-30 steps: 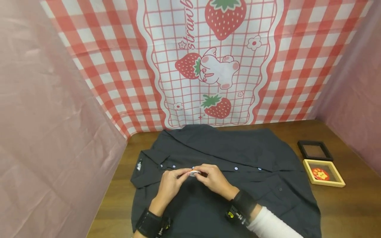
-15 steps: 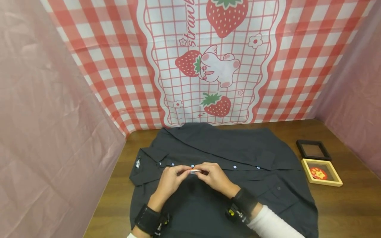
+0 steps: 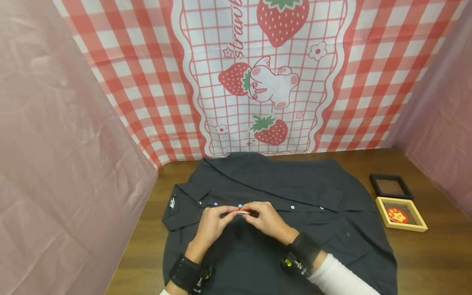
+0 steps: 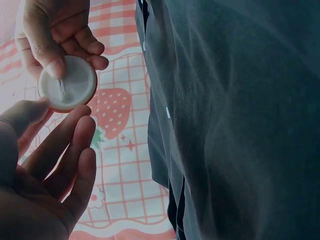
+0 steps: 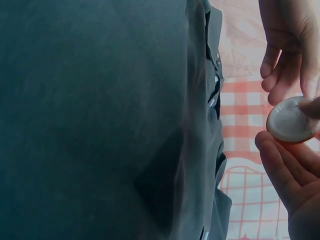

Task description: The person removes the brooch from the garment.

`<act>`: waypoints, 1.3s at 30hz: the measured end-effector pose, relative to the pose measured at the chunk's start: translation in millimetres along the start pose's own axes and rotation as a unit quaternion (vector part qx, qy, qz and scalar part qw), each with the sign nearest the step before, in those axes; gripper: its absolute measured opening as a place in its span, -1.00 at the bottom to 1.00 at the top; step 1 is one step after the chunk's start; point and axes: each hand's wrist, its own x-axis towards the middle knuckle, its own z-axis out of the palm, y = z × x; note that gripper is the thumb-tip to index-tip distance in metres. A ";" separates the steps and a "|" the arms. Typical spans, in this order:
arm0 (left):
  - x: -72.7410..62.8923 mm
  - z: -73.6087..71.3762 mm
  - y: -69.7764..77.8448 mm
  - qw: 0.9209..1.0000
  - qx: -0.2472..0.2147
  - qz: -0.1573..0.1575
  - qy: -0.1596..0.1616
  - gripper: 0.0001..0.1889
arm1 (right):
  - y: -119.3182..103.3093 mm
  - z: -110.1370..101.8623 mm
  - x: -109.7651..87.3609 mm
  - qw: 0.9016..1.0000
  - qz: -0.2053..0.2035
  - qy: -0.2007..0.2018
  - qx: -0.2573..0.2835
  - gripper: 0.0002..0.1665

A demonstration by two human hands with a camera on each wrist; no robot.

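Pinching the badge (image 4: 75, 89) from both sides, your left hand (image 3: 214, 223) and right hand (image 3: 266, 221) were both grasping its rim, and your right thumb (image 4: 52, 62) was also lying on its pale back. The badge was held above the shirt (image 3: 243, 254), apart from the cloth, and seen from the head it was near a button (image 3: 240, 206).

The main risk, I would judge, was in the pin (image 4: 62, 90) on this back: the right thumb was at one end of it, so too strong pressing could prick the thumb or let it slip. I could not tell if the pin was fastened. The rim was thin and round, so a weak pinch could let the badge turn or fall on the shirt.

For moving, the shirt was spread wide on the surface (image 3: 134, 250) and reached the checked cloth (image 3: 147, 82) at the far side. On your left, a strip of bare wood was between shirt and pink drape (image 3: 73, 143). On your right, the yellow frame (image 3: 407, 228) was close beside the shirt's edge, with the black frame (image 3: 374, 186) just behind, so a wide right swing might knock them; more bare wood was nearer to you.
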 end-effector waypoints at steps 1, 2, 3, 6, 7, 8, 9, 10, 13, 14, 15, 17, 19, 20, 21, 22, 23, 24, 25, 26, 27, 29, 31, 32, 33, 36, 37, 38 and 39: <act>0.4 -0.3 0.2 1.000 0.000 -0.001 -0.001 -0.87 | 0.2 -0.5 0.4 1.000 0.005 -0.006 0.005 -0.84; 0.5 -0.5 0.1 1.000 -0.001 -0.001 -0.004 -0.87 | 0.3 -0.9 0.5 1.000 0.011 -0.012 0.009 -0.84; 0.6 -0.8 0.2 1.000 -0.001 -0.002 -0.007 -0.87 | 0.6 -1.2 0.2 1.000 0.017 -0.018 0.014 -0.85; -0.3 -0.5 -0.2 1.000 0.000 -0.005 -0.017 -0.87 | 0.6 -1.8 -1.6 0.999 0.033 -0.031 0.025 -0.83; -0.9 -0.3 -0.2 1.000 0.000 -0.004 -0.019 -0.87 | 0.9 -1.8 -2.7 0.998 0.036 -0.033 0.025 -0.83; -1.5 0.0 -0.3 1.000 0.001 -0.003 -0.022 -0.87 | 0.9 -2.0 -3.7 0.998 0.039 -0.035 0.026 -0.82; -2.0 0.4 -0.1 1.000 0.002 -0.002 -0.024 -0.87 | 0.5 -2.4 -4.5 0.998 0.040 -0.035 0.028 -0.82; -1.9 0.3 -0.1 1.000 0.003 -0.001 -0.024 -0.87 | 0.4 -2.6 -4.3 0.998 0.041 -0.035 0.030 -0.82; -1.2 -0.2 0.6 1.000 0.004 0.003 -0.023 -0.87 | -0.7 -3.7 -3.2 0.998 0.045 -0.034 0.035 -0.82; -1.1 -0.1 0.6 1.000 0.003 0.003 -0.022 -0.87 | -1.3 -4.3 -2.8 0.998 0.047 -0.033 0.038 -0.82; -0.8 -0.2 1.0 1.000 0.002 0.003 -0.022 -0.87 | -2.0 -4.9 -2.6 0.997 0.048 -0.033 0.041 -0.83; -0.6 -0.1 1.5 1.000 -0.002 0.001 -0.023 -0.88 | -3.0 -5.9 -2.3 0.997 0.052 -0.033 0.044 -0.83; -0.7 0.1 2.2 1.000 -0.004 -0.001 -0.025 -0.89 | -4.0 -7.0 -2.1 0.997 0.055 -0.034 0.048 -0.84; -0.8 0.3 2.5 1.000 -0.006 -0.003 -0.027 -0.89 | -4.3 -7.5 -2.1 0.997 0.056 -0.035 0.050 -0.84; -0.9 0.2 3.0 1.000 -0.007 -0.004 -0.030 -0.89 | -4.4 -7.9 -2.2 0.996 0.058 -0.037 0.051 -0.85; -1.1 0.4 3.2 0.999 -0.008 -0.004 -0.031 -0.89 | -4.3 -8.2 -2.3 0.996 0.059 -0.038 0.052 -0.86; -1.5 0.6 3.4 0.999 -0.007 -0.003 -0.033 -0.89 | -4.1 -8.4 -2.5 0.996 0.060 -0.039 0.052 -0.87; -1.9 1.0 3.3 0.999 -0.007 -0.003 -0.035 -0.89 | -3.9 -8.7 -2.7 0.996 0.061 -0.040 0.053 -0.87; -2.4 1.5 3.2 0.999 -0.007 -0.002 -0.036 -0.89 | -3.6 -8.8 -3.2 0.996 0.061 -0.040 0.054 -0.88; -2.7 1.6 3.4 0.999 -0.006 -0.001 -0.038 -0.89 | -3.3 -8.9 -3.6 0.996 0.061 -0.040 0.055 -0.88; -3.2 1.8 3.4 0.999 -0.005 0.000 -0.039 -0.89 | -3.0 -9.0 -4.0 0.996 0.060 -0.041 0.055 -0.89; -3.9 2.2 3.1 0.999 -0.002 0.003 -0.042 -0.89 | -2.7 -9.3 -4.7 0.996 0.059 -0.041 0.057 -0.90; -4.1 2.2 3.3 0.999 -0.001 0.006 -0.044 -0.89 | -2.8 -9.8 -5.2 0.996 0.059 -0.040 0.060 -0.89; -4.0 2.1 3.4 0.999 -0.002 0.008 -0.045 -0.88 | -3.0 -10.2 -5.3 0.996 0.060 -0.040 0.061 -0.89; -4.0 2.2 3.4 0.999 -0.004 0.010 -0.046 -0.88 | -3.2 -10.6 -5.3 0.996 0.059 -0.040 0.062 -0.89; -3.5 2.4 3.4 0.999 -0.010 0.018 -0.042 -0.87 | -7.9 -13.3 -4.0 0.995 0.063 -0.044 0.064 -0.87; -3.3 2.2 3.4 0.999 -0.013 0.021 -0.041 -0.87 | -8.1 -14.0 -3.5 0.995 0.067 -0.049 0.064 -0.87; -3.1 2.1 3.3 0.999 -0.014 0.026 -0.039 -0.87 | -8.0 -14.6 -3.0 0.994 0.070 -0.054 0.065 -0.86; -2.8 1.9 3.3 0.999 -0.016 0.030 -0.038 -0.86 | -7.8 -15.3 -2.6 0.993 0.074 -0.060 0.065 -0.86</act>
